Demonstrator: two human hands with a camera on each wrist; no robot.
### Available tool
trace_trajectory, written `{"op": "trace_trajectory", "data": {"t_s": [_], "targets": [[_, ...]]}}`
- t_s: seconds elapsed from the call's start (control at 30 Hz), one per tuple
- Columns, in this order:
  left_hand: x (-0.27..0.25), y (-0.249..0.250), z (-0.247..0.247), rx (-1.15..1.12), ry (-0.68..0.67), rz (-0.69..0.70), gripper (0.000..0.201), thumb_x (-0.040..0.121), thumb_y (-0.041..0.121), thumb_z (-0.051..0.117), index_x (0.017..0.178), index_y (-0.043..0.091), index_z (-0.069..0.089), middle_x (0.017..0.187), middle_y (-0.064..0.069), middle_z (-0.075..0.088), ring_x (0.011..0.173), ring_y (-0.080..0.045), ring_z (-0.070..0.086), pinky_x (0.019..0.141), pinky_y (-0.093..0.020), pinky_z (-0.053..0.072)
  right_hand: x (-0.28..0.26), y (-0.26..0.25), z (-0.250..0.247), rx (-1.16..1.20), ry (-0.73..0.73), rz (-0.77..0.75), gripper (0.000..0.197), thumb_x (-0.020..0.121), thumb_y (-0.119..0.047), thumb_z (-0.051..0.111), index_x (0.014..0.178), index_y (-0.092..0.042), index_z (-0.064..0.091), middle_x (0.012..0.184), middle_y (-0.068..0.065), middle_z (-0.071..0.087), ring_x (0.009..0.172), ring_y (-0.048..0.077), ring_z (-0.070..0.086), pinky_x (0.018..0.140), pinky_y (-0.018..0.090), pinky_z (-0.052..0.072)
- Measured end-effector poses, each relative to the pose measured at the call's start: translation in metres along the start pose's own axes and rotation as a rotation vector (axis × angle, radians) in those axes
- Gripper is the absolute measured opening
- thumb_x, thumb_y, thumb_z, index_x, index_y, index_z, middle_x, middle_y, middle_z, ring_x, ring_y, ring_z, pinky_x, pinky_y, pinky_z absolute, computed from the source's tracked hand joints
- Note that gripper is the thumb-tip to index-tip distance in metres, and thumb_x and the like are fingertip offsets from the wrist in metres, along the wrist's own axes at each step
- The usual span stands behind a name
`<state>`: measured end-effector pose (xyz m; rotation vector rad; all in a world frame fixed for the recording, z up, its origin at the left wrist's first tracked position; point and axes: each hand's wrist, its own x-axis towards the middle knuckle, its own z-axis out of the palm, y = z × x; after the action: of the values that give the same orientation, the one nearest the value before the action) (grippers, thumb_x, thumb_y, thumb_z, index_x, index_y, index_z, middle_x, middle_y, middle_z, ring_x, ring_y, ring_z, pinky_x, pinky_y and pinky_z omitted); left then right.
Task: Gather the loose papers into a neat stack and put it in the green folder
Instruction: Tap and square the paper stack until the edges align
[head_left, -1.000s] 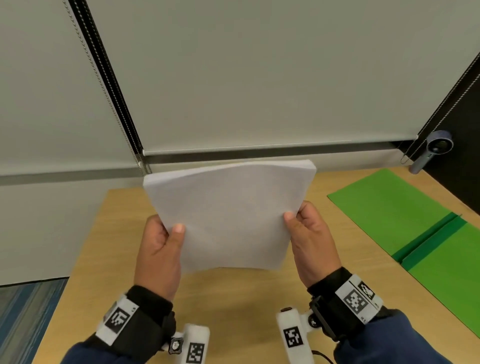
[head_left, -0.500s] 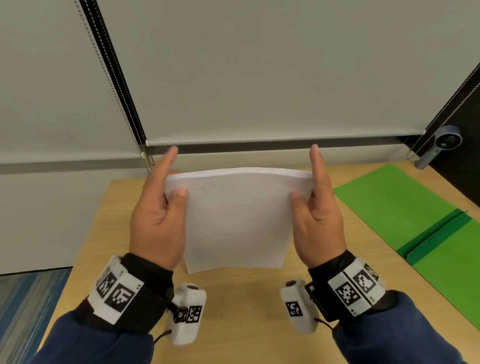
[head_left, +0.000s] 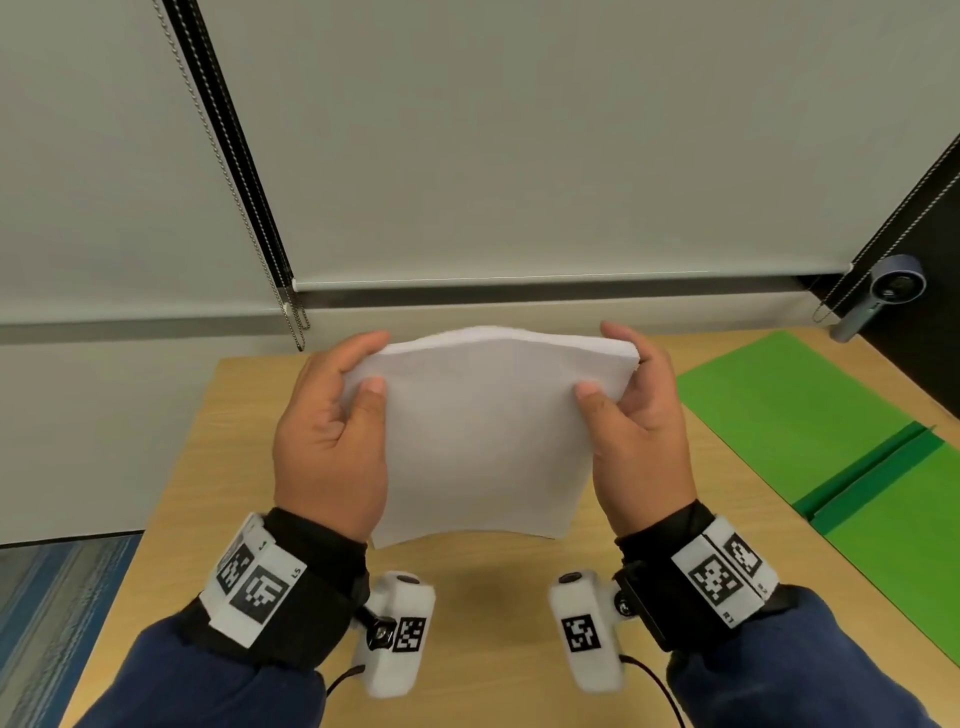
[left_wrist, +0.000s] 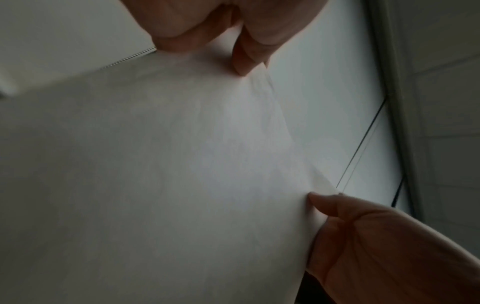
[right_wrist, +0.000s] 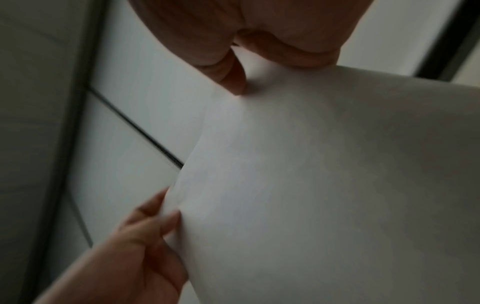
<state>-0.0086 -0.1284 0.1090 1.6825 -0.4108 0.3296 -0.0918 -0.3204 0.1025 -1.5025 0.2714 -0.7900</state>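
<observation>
I hold a stack of white papers (head_left: 483, 441) upright over the wooden table (head_left: 249, 467), its top edge bowed upward. My left hand (head_left: 358, 364) grips the upper left corner, thumb on the near face and fingers curled over the top. My right hand (head_left: 608, 364) grips the upper right corner the same way. The green folder (head_left: 800, 405) lies open and flat on the table to the right, apart from the stack. In the left wrist view the papers (left_wrist: 155, 174) fill the frame under my thumb (left_wrist: 246, 57). In the right wrist view the papers (right_wrist: 324, 185) do the same.
A roller blind (head_left: 519, 156) hangs behind the table, with its bead chain (head_left: 244, 223) at the left. A small grey device (head_left: 883, 296) sits at the back right corner. The table's left edge drops to striped carpet (head_left: 52, 613).
Both index fingers, stretched up along the stack's sides half a second ago, have curled over the top corners. The top edge now bows upward.
</observation>
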Motion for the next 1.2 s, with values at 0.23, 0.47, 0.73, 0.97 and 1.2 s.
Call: {"op": "trace_trajectory", "data": {"t_s": [0.23,0.47,0.73,0.97,1.2], "targets": [[0.002,-0.001,0.005,0.024,0.013,0.035,0.044,0.096,0.014,0.052,0.118,0.052,0.056,0.113,0.031,0.06,0.115,-0.011,0.061,0.102,-0.047,0.052,0.006,0.002,0.003,-0.026,-0.009,0.013,0.057,0.091,-0.002,0.052,0.132,-0.04,0.045,0.139,0.012,0.054,0.121,0.023,0.058,0.106,0.054,0.046],[-0.001,-0.004,0.001,0.05,-0.001,0.02,0.045,0.095,0.018,0.052,0.117,0.058,0.053,0.112,0.04,0.057,0.114,-0.003,0.059,0.103,-0.04,0.051,-0.001,0.016,0.002,-0.017,-0.024,0.084,0.05,0.089,-0.006,0.053,0.129,-0.036,0.052,0.128,0.005,0.062,0.114,0.021,0.062,0.099,0.052,0.052],[-0.004,-0.003,0.0,0.083,-0.016,0.033,0.047,0.094,0.02,0.051,0.115,0.062,0.052,0.111,0.043,0.055,0.113,-0.013,0.061,0.1,-0.045,0.052,-0.004,0.015,-0.001,-0.071,-0.034,0.039,0.05,0.092,0.005,0.052,0.135,-0.02,0.047,0.123,-0.004,0.063,0.114,0.014,0.062,0.101,0.05,0.05],[-0.007,0.001,0.001,0.068,-0.021,0.037,0.051,0.094,0.021,0.052,0.107,0.069,0.055,0.108,0.041,0.059,0.105,0.004,0.06,0.093,-0.033,0.053,0.004,0.01,-0.009,-0.396,-0.101,-0.317,0.066,0.096,-0.001,0.054,0.15,-0.031,0.031,0.13,-0.014,0.054,0.121,0.001,0.049,0.108,0.016,0.033],[-0.003,-0.001,0.001,0.024,0.01,0.005,0.05,0.093,0.019,0.054,0.103,0.068,0.059,0.107,0.035,0.065,0.107,-0.009,0.064,0.096,-0.04,0.054,0.01,-0.001,-0.011,-0.177,0.023,-0.197,0.03,0.096,-0.008,0.057,0.112,-0.032,0.065,0.094,-0.008,0.069,0.088,0.006,0.064,0.08,0.019,0.049]]}}
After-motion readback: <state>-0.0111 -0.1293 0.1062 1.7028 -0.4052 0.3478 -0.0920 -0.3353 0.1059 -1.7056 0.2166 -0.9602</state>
